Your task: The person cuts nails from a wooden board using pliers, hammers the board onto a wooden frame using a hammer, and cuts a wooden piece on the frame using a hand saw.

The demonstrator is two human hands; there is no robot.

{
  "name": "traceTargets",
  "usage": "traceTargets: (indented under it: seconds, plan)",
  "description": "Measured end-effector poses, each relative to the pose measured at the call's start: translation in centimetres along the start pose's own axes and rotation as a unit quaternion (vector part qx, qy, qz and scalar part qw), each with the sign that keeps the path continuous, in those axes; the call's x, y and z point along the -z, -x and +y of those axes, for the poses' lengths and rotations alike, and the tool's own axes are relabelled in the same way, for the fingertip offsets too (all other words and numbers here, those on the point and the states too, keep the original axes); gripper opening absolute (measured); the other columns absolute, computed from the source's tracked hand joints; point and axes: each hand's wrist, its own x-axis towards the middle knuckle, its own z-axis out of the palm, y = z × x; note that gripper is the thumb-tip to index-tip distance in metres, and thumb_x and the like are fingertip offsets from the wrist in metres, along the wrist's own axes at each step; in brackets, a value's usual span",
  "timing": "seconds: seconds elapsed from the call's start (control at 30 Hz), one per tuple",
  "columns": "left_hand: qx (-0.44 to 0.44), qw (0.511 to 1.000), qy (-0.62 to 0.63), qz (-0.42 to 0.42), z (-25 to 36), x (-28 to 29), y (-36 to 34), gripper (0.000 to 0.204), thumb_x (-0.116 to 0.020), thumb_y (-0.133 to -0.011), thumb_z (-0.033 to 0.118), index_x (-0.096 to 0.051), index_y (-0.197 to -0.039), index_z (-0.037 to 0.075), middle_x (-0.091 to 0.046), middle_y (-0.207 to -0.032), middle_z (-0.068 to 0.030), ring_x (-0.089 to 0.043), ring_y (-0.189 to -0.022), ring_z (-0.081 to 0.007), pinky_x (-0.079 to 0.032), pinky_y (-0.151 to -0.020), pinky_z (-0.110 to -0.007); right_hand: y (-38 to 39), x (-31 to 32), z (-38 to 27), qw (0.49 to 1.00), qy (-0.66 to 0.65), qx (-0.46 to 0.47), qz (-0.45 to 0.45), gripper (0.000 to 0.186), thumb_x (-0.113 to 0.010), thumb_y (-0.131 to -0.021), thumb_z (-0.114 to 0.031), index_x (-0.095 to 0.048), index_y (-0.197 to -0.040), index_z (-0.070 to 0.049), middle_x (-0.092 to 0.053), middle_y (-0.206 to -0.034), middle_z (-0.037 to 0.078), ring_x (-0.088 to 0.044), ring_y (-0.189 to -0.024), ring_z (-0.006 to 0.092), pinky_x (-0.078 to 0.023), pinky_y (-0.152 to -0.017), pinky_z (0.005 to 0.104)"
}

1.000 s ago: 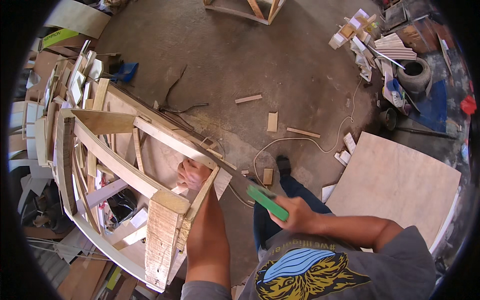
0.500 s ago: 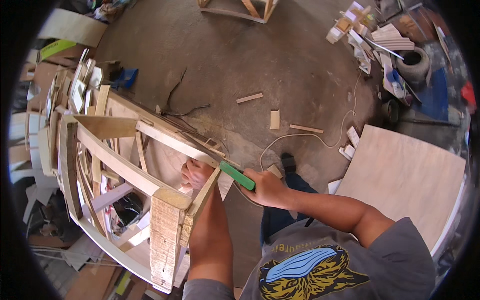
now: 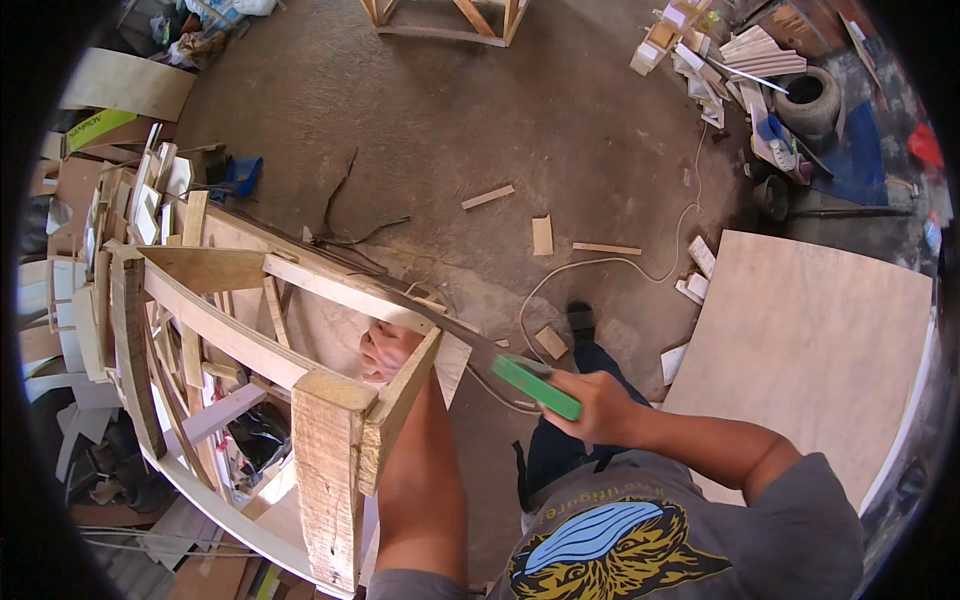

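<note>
A handsaw with a green handle (image 3: pixel 537 387) is in my right hand (image 3: pixel 590 405), its fingers wrapped round the grip. The dark, blurred blade (image 3: pixel 462 333) slants up and left to the corner of a wooden frame (image 3: pixel 330 294). My left hand (image 3: pixel 388 350) is inside that frame, closed with curled fingers just below the long pale rail. What it grips is hidden. My left forearm passes beneath a short slat (image 3: pixel 402 408) that joins the rail to a thick rough post (image 3: pixel 328 480).
Scrap wood (image 3: pixel 150 200) is heaped at the left. A plywood sheet (image 3: pixel 810 350) lies at the right, with offcuts beside it. A cord (image 3: pixel 600 262) and small wood pieces are on the floor. Another wooden frame (image 3: pixel 440 38) stands at the far side, and a tire (image 3: pixel 808 100) at far right.
My right hand has drawn the saw handle back, right and toward me, away from the frame's corner, so more blade shows. My left hand stays in place. The view has shifted slightly.
</note>
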Motion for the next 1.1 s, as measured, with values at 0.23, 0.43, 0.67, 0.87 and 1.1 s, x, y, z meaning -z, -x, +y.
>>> traceTargets:
  seconds: [0.23,0.43,0.67,0.87,1.1]
  plan:
    - [0.061,0.997,0.033,-0.025,2.9,1.2,0.3,0.032,-0.057,-0.1,0.037,-0.076,-0.121,0.022,-0.067,-0.129,-0.0005,-0.058,-0.127,-0.0267,-0.022,-0.118,-0.07,-6.1,-2.6,1.3,0.999,0.016,-0.039,-0.005,0.026,-0.078,-0.089,-0.028,-0.064,-0.097,-0.008,-0.071,-0.079,0.017,-0.071,-0.07,0.0388,-0.056,-0.063,0.0519]
    - [0.054,0.998,0.003,-0.015,1.8,1.8,0.0,0.032,-0.059,-0.099,0.037,-0.076,-0.121,0.02,-0.067,-0.128,-0.0018,-0.059,-0.126,-0.0277,-0.024,-0.115,-0.069,-1.2,0.0,1.1,1.0,-0.006,0.025,-0.011,0.025,-0.081,-0.085,-0.019,-0.063,-0.097,-0.007,-0.067,-0.078,0.014,-0.07,-0.069,0.0372,-0.056,-0.061,0.0449]
    - [0.048,0.999,-0.007,-0.005,1.3,1.8,0.2,0.033,-0.061,-0.097,0.037,-0.076,-0.12,0.018,-0.068,-0.127,-0.0035,-0.06,-0.124,-0.029,-0.028,-0.112,-0.067,-1.9,0.7,1.1,1.0,-0.015,0.015,-0.022,0.026,-0.08,-0.085,-0.022,-0.061,-0.095,-0.007,-0.069,-0.081,0.016,-0.071,-0.073,0.0394,-0.057,-0.062,0.048]
    - [0.034,0.999,-0.006,-0.001,2.4,1.8,0.2,0.034,-0.063,-0.096,0.036,-0.076,-0.119,0.016,-0.069,-0.126,-0.0049,-0.06,-0.123,-0.0302,-0.031,-0.109,-0.066,-5.7,-3.1,2.1,0.999,0.01,0.014,-0.038,0.023,-0.08,-0.086,-0.019,-0.062,-0.095,-0.007,-0.068,-0.08,0.015,-0.07,-0.071,0.0388,-0.056,-0.06,0.0464]
    - [-0.034,0.999,-0.024,0.03,-0.2,-0.4,-0.2,0.035,-0.065,-0.094,0.036,-0.075,-0.118,0.013,-0.069,-0.124,-0.0066,-0.061,-0.121,-0.0315,-0.035,-0.105,-0.064,1.0,1.1,2.2,1.0,-0.004,0.021,-0.02,0.022,-0.08,-0.085,-0.017,-0.064,-0.097,-0.008,-0.068,-0.079,0.015,-0.071,-0.071,0.0362,-0.056,-0.061,0.0454]
